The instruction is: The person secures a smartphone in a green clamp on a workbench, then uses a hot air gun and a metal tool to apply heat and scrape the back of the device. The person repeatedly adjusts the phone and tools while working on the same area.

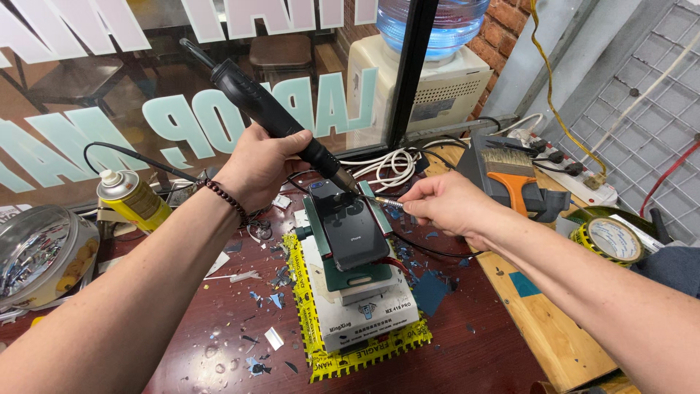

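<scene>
Between both hands' grips, phone (355, 230) lies under hot-air tool (273, 113)

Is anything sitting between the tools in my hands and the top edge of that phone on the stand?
Nothing visible does. The black heat tool in the left hand and the small metal tool in the right hand both point at the top edge of the phone, with no object between them.

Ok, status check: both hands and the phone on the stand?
Left hand grips black heat tool, nozzle at phone's top edge. Right hand holds thin metal-tipped tool there too. Dark phone lies on green stand. Broken chips scattered beside.
</scene>
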### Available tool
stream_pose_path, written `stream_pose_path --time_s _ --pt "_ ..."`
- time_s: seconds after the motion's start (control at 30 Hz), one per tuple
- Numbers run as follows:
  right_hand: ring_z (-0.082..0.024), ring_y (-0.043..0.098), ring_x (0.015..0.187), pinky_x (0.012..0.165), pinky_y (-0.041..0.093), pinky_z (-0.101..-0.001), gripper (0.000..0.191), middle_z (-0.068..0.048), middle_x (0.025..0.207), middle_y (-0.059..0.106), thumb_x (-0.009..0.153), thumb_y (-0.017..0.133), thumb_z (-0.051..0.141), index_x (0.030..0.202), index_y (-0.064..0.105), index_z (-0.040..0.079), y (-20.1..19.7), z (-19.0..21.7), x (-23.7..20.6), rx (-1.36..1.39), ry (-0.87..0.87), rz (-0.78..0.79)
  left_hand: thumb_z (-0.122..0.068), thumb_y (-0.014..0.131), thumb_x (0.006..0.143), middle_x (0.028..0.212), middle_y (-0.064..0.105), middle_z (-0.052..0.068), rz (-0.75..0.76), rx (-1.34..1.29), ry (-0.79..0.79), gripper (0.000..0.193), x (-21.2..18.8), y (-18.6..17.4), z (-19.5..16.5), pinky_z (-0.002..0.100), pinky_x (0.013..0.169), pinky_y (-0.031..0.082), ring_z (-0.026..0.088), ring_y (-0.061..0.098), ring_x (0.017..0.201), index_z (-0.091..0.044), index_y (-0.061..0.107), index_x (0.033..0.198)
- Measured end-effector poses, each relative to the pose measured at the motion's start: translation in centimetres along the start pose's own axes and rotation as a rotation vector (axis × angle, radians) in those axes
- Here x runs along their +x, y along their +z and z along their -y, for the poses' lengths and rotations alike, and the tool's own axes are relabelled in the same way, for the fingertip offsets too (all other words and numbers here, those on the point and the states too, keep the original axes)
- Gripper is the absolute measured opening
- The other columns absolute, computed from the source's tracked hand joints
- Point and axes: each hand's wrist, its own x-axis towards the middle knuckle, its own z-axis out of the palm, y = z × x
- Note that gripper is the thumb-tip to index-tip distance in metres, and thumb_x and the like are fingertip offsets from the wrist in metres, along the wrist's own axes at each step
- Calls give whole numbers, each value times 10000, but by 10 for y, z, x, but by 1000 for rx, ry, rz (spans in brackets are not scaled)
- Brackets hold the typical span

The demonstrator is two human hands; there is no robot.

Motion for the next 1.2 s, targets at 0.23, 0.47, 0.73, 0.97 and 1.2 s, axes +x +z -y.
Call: stream_pose_path --time_s 0.23,0.47,0.73,0.97,1.2 --pt "-190 729 761 709 567 -335 205 -74 849 791 849 752 214 1027 800 125 8 19 -27 -603 -383 -224 -77 690 936 993 668 91 -14 -29 6 176 -4 -6 0 330 724 617 202 702 872 -2 586 1057" --pt "-302 731 921 825 561 -425 220 -77 958 781 842 727 266 1031 803 183 10 41 -42 -843 -422 -271 -62 693 922 993 652 82 -17 -37 -16 200 -2 -1 -4 326 730 620 195 695 868 -21 558 1063" --pt "-278 776 859 813 596 -411 234 -93 918 791 848 693 245 1054 789 190 -10 58 -18 -904 -416 -73 -86 700 946 994 657 95 34 39 -50 208 7 -1 -11 306 717 585 184 675 854 4 570 1080" --pt "-303 739 925 831 568 -429 223 -105 934 780 847 678 233 1027 800 182 6 45 -32 -867 -490 -188 -89 675 945 993 678 116 96 72 -58 203 11 -2 -18 338 783 629 209 721 900 43 582 1068" --pt "-319 721 933 823 548 -460 241 -81 952 773 843 681 237 1048 807 223 -7 53 -20 -1047 -553 -163 -86 694 941 993 664 108 94 54 -63 207 13 -2 -15 340 748 603 211 694 877 30 578 1068"
